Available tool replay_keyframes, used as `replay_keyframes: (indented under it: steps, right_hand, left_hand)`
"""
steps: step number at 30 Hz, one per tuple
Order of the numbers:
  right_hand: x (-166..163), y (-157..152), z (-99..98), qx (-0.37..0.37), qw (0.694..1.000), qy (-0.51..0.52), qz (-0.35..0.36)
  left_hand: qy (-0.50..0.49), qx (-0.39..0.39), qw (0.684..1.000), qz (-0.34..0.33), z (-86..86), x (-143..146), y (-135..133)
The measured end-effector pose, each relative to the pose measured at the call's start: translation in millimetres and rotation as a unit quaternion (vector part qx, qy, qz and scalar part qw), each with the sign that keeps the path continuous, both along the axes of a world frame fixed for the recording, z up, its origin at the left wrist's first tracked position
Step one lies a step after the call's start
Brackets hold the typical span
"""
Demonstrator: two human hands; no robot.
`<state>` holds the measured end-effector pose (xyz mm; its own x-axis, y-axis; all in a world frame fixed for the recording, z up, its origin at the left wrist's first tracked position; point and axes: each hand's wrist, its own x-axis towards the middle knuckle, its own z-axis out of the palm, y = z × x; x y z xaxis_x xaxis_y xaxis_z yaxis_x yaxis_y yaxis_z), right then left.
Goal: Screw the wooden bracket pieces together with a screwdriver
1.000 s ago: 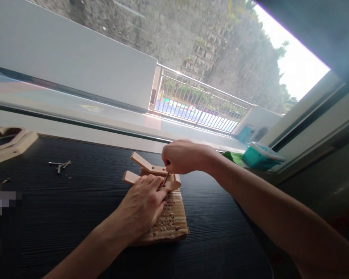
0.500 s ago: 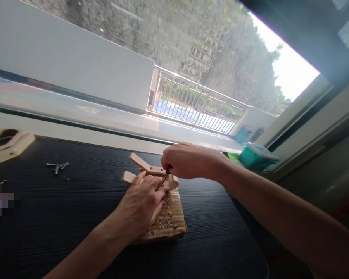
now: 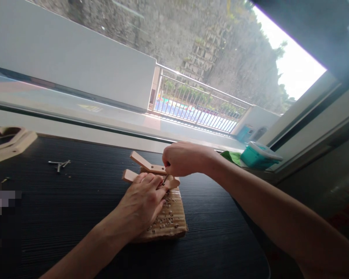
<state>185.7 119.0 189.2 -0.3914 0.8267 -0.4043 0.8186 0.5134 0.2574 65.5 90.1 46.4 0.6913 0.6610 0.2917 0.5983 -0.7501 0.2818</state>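
Observation:
My right hand (image 3: 182, 158) is closed around a screwdriver, whose thin metal shaft (image 3: 165, 179) slants down to a light wooden piece (image 3: 173, 183); its handle is hidden in the fist. My left hand (image 3: 145, 195) presses over the same wooden piece, fingers close to the screwdriver's tip. A second, angled wooden piece (image 3: 142, 160) with dark holes lies just behind, and I cannot tell whether the two are joined. Both rest on a corrugated cardboard block (image 3: 174, 219) pitted with many small holes.
Several screws or bolts (image 3: 59, 165) lie on the dark table (image 3: 84, 205) to the left. A wooden frame (image 3: 14, 145) sits at the far left. A teal lidded box (image 3: 260, 155) and a green cloth (image 3: 231, 157) stand by the window at the right.
My right hand has turned around the screwdriver, so the black handle that showed is now covered. My left hand stays on the wood. The view has shifted slightly.

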Motion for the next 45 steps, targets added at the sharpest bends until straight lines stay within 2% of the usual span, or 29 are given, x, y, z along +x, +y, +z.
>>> replay_keyframes:
  steps: [3, 7, 17, 24, 30, 37, 41, 45]
  right_hand:
    - [-2, -6, 5.6, -0.001, 1.000, -0.026, -0.014]
    - [-2, -11, 8.6, 0.012, 0.999, -0.027, 0.016]
    - [6, -5, -2.3, 0.018, 0.998, 0.005, 0.056]
    - [14, 0, -6.1, 0.004, 0.999, 0.037, 0.028]
    - [10, -10, 2.1, 0.016, 1.000, 0.008, 0.006]
    - [9, -3, 0.2, 0.022, 0.997, 0.010, 0.068]
    - [14, 12, -4.7, -0.004, 0.996, 0.048, 0.073]
    - [16, 24, -5.2, -0.060, 0.995, 0.069, 0.035]
  left_hand:
    - [0.005, 0.000, 1.000, -0.001, 0.8, 0, 0]
    - [0.007, -0.003, 1.000, 0.004, 1.6, 0, -1]
    - [0.002, -0.003, 1.000, 0.006, -1.3, 1, 1]
    - [0.004, 0.002, 1.000, -0.003, -4.0, 0, 2]
    - [0.003, 0.005, 1.000, -0.001, -0.7, 1, 1]
    - [0.001, 0.009, 1.000, -0.003, -3.4, 0, 1]
    - [-0.009, 0.012, 1.000, -0.007, -4.6, 0, 2]
    - [-0.007, 0.013, 1.000, -0.004, -3.3, 0, 1]
